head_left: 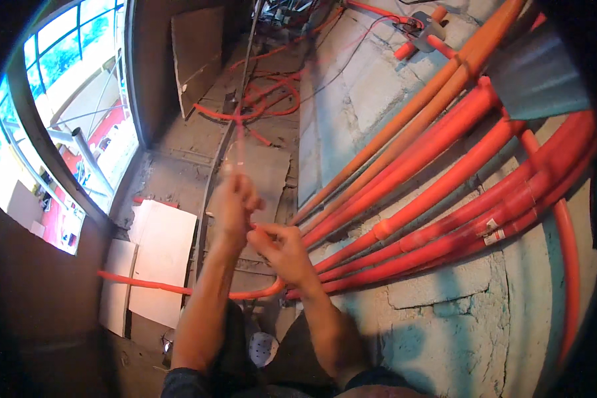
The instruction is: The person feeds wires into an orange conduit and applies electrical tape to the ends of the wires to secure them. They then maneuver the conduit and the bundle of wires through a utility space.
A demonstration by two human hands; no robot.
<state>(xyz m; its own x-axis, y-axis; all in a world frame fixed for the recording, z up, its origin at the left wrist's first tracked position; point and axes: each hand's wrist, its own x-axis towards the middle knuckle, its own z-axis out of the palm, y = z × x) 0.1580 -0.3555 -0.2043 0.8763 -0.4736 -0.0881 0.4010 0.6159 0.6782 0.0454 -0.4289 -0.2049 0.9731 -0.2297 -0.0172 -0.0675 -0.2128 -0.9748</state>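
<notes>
My left hand (233,202) is raised in the middle of the view with its fingers curled, blurred by motion. A faint pinkish streak (239,137) rises above it; whether it is in the hand I cannot tell. My right hand (278,251) is just below and to the right, with thumb and fingers pinched together. A small red bit (253,226) shows between the two hands, too small and blurred to name. Under my forearms runs an orange-red corrugated conduit (158,285), bending up by my right wrist.
Several red and orange conduits (444,159) fan out along the rough block wall (438,282) on the right. White boards (162,249) lie at left, below a window (73,79). Ahead, loose red conduit (272,99) coils on the floor beside a leaning board (196,56).
</notes>
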